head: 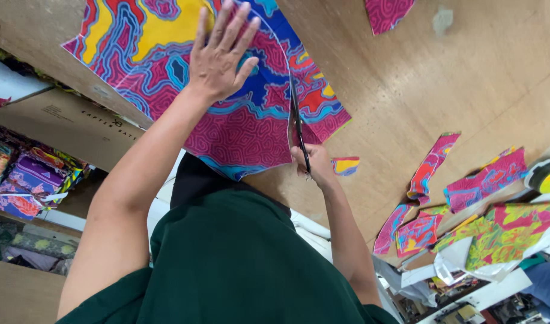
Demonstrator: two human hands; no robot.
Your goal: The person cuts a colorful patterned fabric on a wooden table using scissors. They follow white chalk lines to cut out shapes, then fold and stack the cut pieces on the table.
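A bright patterned fabric (167,66) in red, blue, yellow and magenta lies spread on a wooden table (443,84). My left hand (218,57) presses flat on it, fingers spread. My right hand (314,168) grips black scissors (297,123) whose blades run up through the cloth's right side along a curved cut line. A small offcut (345,165) lies just right of my right hand.
Several cut fabric scraps (431,165) lie on the table's right part, with more pieces (503,231) piled at its edge beside a tape roll (545,175). Another scrap (386,13) sits at the top. Folded cloths (29,177) are stacked at the left.
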